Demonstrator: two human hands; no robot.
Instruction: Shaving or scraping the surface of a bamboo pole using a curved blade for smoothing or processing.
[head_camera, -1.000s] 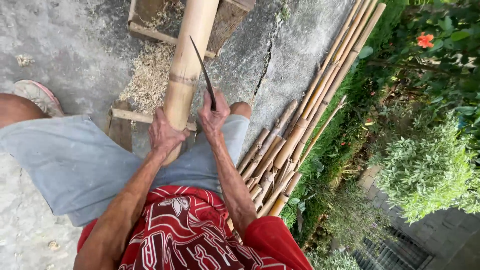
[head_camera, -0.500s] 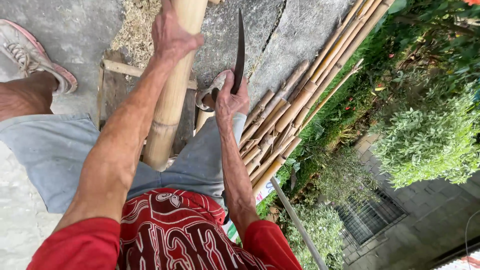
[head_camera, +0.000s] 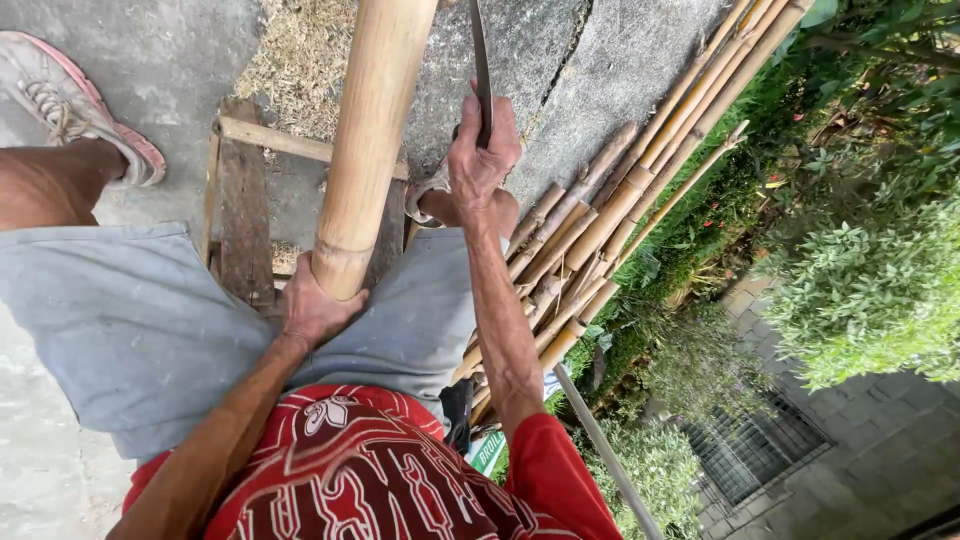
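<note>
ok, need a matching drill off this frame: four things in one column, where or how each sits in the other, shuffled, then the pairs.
Things:
1. thick bamboo pole
2. knife
3. bundle of thin bamboo canes
4. shoe

Places or states:
A. lying in a heap along the edge of the green plants
B. on the foot, at top left on the concrete
C. gripped at its lower end by the left hand
D. held blade up in the right hand

Pairs: 1-C, 2-D, 3-A, 4-B
</note>
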